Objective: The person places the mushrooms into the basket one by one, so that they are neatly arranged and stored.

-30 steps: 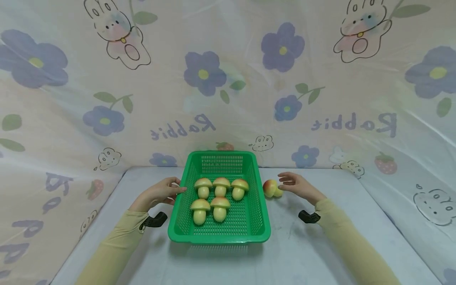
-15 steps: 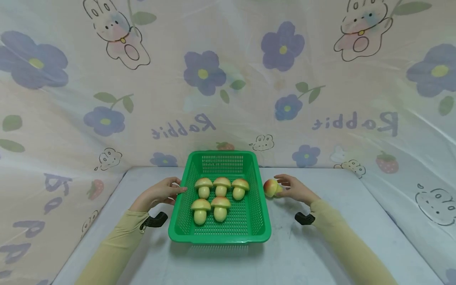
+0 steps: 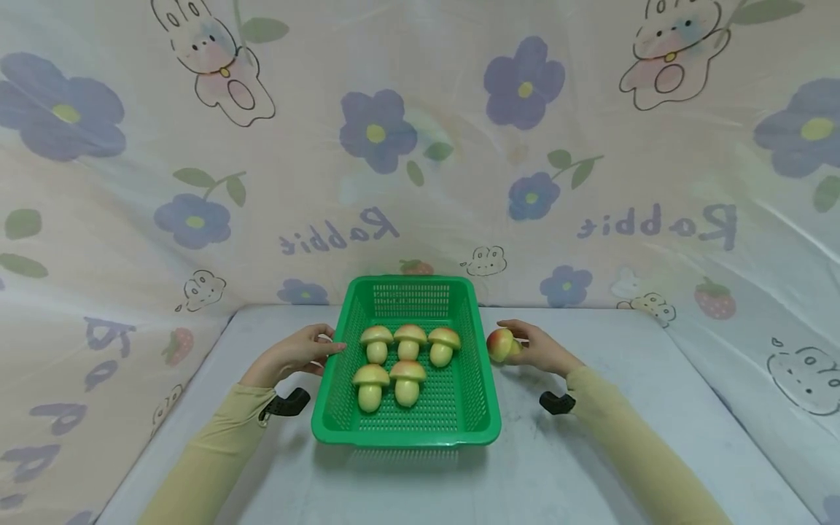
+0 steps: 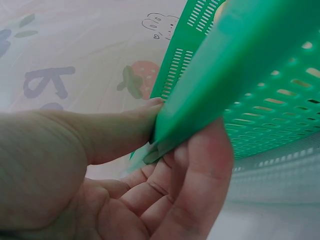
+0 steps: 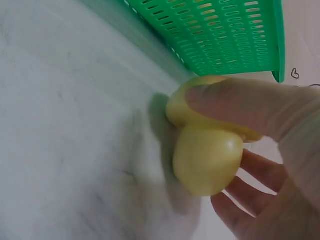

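My left hand (image 3: 295,355) pinches the left rim of a green plastic basket (image 3: 407,439), thumb on top and fingers curled beneath it in the left wrist view. Inside the basket lie several toy mushrooms (image 3: 408,385) with yellow stems and red-tinged caps, in two rows. To the right of the basket, my right hand (image 3: 539,348) holds another toy mushroom (image 5: 207,160). In the right wrist view its thumb lies across the cap and the other fingers curl round the far side. This mushroom sits low, close over the white table, cap toward the basket.
The white table (image 3: 590,437) ends at a pale curtain (image 3: 446,197) printed with flowers and rabbits, which hangs behind and at both sides. The basket stands mid-table, its far end near the curtain. Black wrist mounts (image 3: 556,402) stick out inward from both sleeves.
My right hand has moved left onto the loose mushroom and its fingers have closed round it. The left hand has stayed at the basket's rim, and the mushrooms inside lie as before.
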